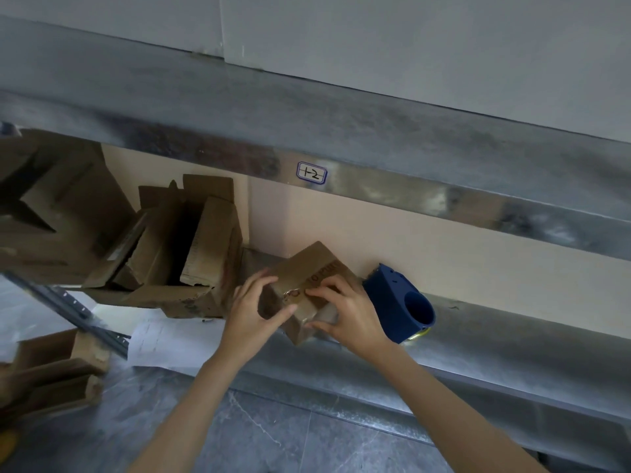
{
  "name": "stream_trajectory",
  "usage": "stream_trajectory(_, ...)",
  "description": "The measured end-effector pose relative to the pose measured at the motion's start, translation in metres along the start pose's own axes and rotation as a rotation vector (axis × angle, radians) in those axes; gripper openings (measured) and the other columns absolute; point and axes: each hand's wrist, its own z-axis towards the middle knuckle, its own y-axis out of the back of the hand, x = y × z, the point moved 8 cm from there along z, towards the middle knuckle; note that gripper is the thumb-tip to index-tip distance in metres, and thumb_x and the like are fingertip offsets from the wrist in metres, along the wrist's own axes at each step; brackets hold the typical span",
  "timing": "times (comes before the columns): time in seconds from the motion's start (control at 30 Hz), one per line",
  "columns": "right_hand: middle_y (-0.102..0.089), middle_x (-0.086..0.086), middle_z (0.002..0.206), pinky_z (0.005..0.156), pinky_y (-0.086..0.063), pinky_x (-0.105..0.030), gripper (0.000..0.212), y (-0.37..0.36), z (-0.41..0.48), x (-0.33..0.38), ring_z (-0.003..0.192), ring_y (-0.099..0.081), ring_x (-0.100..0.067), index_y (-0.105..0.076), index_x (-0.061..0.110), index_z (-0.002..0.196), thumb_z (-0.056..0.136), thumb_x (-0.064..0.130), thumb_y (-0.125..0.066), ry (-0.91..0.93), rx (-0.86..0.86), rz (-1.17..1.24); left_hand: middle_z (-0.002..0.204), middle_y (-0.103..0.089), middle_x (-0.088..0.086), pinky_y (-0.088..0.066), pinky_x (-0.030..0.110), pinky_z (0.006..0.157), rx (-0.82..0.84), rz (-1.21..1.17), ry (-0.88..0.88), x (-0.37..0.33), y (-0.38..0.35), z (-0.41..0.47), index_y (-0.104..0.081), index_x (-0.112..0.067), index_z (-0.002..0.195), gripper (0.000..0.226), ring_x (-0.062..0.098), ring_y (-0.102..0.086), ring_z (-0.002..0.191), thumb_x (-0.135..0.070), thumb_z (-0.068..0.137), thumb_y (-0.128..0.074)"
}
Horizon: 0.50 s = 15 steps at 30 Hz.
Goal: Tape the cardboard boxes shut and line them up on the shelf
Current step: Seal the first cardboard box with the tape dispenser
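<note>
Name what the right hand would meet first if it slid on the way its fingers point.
Probably the left hand: the right hand points leftward across the small box both grip; depth unclear.

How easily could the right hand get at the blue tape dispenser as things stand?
Probably yes, easily: the blue tape dispenser stands on the shelf just beside the right hand, with nothing between them. That hand grips the small box together with the left hand, so it must let go first.
</note>
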Motion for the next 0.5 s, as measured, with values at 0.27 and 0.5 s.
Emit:
stream_trajectory(0.27,-0.013,0.014,0.161,0.120,-0.009,-0.049,0.085,0.001,0.001,-0.050,0.150,-0.003,-0.021,-0.029,0.043,0.148,0.079,0.030,-0.078,-0.158,0.222,-0.015,0.162,-0.011,-0.013,-0.027,0.047,0.117,0.056,0.068,0.043,-0.010,-0.020,-0.003,-0.033,-0.030,0.146,0.099,0.015,-0.016,0.148,-0.051,0.065,-0.086)
stream_trajectory(0.5,-0.046,0.006,0.136,0.101,-0.046,-0.033,0.066,0.019,-0.019,-0.050,0.122,-0.047,-0.013,-0.052,0.028,0.139,0.080,0.010,-0.076,-0.163,-0.012,0.155,0.149,-0.030,-0.013,-0.031,0.034,0.117,0.164,0.007,-0.062,-0.006,-0.013,0.012,-0.049,-0.028,0.137,0.070,0.005,-0.032,0.137,-0.024,0.076,-0.084)
